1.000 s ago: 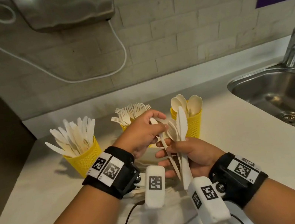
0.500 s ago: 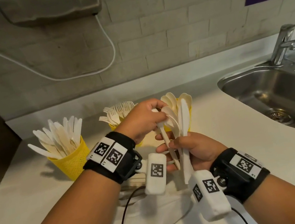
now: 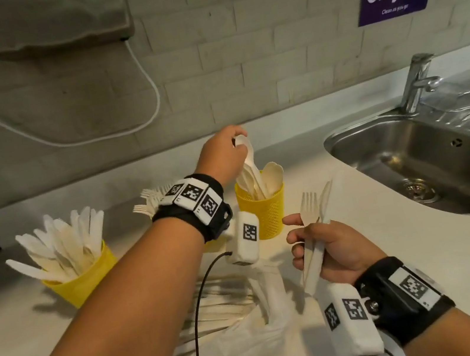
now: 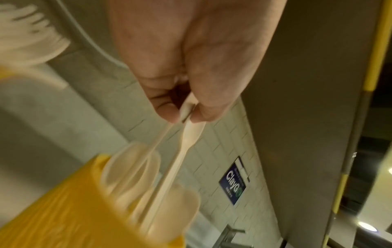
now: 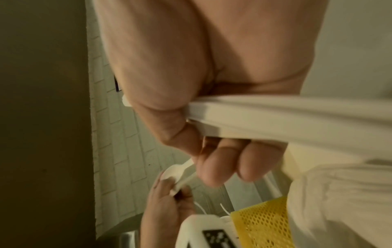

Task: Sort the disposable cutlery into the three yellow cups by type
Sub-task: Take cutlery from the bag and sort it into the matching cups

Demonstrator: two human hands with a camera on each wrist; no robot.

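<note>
My left hand (image 3: 224,156) had left the bundle, where a second before it was picking at the pieces beside my right, and now pinched the bowl end of a spoon (image 3: 251,159) between thumb and forefinger above the spoon cup (image 3: 264,213) at the centre of the head view. In the left wrist view the handle already ran down among the spoons standing in that cup, so I judged this one all but sorted and needing only to be let go. My right hand (image 3: 333,250), at the lower right of the frame, was curled round what remained of the bundle: a fork (image 3: 308,206) and a knife (image 3: 325,198) pointing up, close together. The knife cup (image 3: 83,281) stood at the left of the frame, full of blades, and the fork cup (image 3: 214,245) sat mostly hidden behind my left wrist, only its tines showing. Below my arms, at the bottom centre, lay a white plastic bag (image 3: 240,344) with more cutlery (image 3: 216,299) heaped on it, so I reckoned plenty was still left to sort.
</note>
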